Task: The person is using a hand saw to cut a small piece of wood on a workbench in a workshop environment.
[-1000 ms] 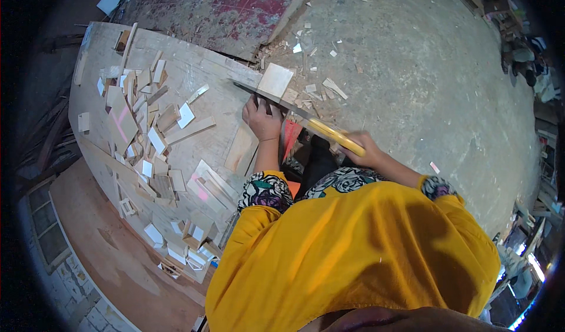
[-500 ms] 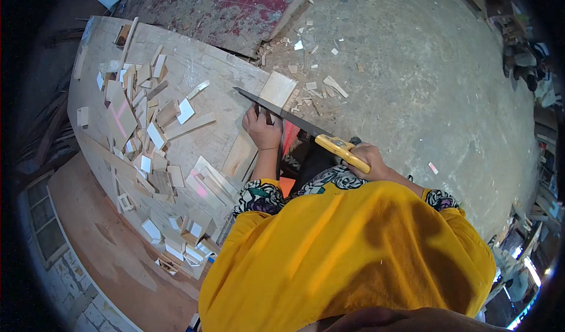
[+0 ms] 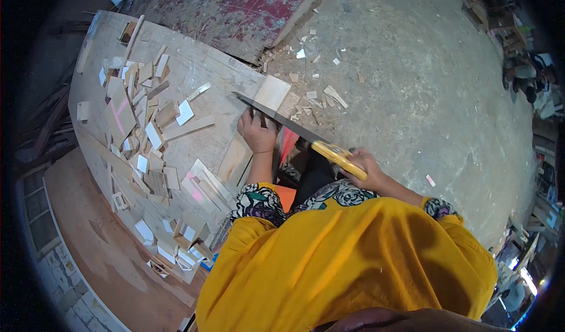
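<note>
My right hand (image 3: 364, 168) is closed round the yellow handle of a handsaw (image 3: 288, 124). Its dark blade slants up and left across a pale wooden board (image 3: 273, 90) at the worktable's edge. My left hand (image 3: 258, 133) grips this board on the near side of the blade, fingertips close to the steel. The board's far end shows beyond the blade; the part under my fingers is mostly hidden. Just left of my left wrist lies another flat wooden piece (image 3: 234, 158) on the worktable (image 3: 203, 133).
Many wood offcuts (image 3: 154, 135), some white-faced, are heaped over the table's left half. Pale strips with a pink mark (image 3: 203, 188) lie near my left sleeve. Chips and scraps (image 3: 332, 96) litter the concrete floor (image 3: 412, 85). Red flooring (image 3: 223, 14) is at the back.
The saw has shifted slightly back toward me over the board. My left hand keeps its hold, and the whole view has moved a little.
</note>
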Action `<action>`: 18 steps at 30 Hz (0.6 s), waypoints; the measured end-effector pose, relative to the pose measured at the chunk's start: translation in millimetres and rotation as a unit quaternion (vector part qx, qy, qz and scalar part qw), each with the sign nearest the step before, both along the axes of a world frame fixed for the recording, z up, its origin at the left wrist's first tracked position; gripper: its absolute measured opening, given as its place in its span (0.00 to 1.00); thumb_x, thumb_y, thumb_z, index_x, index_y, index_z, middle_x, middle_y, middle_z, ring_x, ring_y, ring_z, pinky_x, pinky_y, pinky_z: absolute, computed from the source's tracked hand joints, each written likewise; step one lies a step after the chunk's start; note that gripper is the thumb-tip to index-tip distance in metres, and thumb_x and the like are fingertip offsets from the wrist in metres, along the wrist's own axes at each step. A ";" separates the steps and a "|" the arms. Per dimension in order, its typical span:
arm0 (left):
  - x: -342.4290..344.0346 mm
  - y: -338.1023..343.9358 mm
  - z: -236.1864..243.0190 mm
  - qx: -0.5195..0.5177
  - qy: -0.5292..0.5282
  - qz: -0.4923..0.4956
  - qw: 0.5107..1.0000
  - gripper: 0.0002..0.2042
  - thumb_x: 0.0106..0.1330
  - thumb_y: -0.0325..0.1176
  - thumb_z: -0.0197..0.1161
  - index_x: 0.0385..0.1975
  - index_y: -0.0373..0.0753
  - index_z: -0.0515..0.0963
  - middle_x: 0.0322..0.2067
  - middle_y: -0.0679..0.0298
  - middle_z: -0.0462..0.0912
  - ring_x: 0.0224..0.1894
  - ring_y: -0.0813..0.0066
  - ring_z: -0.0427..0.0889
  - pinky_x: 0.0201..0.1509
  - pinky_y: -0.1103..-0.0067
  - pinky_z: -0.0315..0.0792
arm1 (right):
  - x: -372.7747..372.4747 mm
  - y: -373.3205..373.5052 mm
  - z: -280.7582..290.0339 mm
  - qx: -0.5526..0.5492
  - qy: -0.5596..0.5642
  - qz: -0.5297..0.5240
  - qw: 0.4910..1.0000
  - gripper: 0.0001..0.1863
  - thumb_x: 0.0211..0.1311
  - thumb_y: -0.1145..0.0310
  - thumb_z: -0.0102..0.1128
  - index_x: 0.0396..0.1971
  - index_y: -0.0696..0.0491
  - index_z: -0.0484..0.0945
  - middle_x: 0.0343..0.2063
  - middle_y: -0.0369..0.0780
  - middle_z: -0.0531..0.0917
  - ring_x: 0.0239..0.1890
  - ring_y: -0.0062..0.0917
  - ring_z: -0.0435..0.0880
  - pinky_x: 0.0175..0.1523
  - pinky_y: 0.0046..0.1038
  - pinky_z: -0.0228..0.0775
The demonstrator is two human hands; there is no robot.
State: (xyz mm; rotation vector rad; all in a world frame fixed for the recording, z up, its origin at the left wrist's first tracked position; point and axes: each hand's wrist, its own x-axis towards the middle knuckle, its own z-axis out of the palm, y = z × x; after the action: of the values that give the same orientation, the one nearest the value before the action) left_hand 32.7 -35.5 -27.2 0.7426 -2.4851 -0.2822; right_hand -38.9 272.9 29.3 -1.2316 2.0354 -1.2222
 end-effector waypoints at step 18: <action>-3.0 -6.3 6.6 0.031 0.020 0.011 0.999 0.16 0.42 0.34 0.64 0.32 0.35 0.82 0.48 0.53 0.75 0.50 0.55 0.71 0.57 0.62 0.62 | 2.9 -2.8 12.6 0.010 -0.076 -0.009 0.997 0.05 0.53 0.67 0.62 0.27 0.52 0.78 0.23 0.43 0.79 0.28 0.41 0.78 0.43 0.35 0.68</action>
State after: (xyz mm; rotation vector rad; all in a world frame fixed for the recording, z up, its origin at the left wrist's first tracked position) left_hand 29.7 -41.7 -20.6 0.7825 -2.4382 -0.3641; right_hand -36.0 270.0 41.8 -1.0789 1.9480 -1.2608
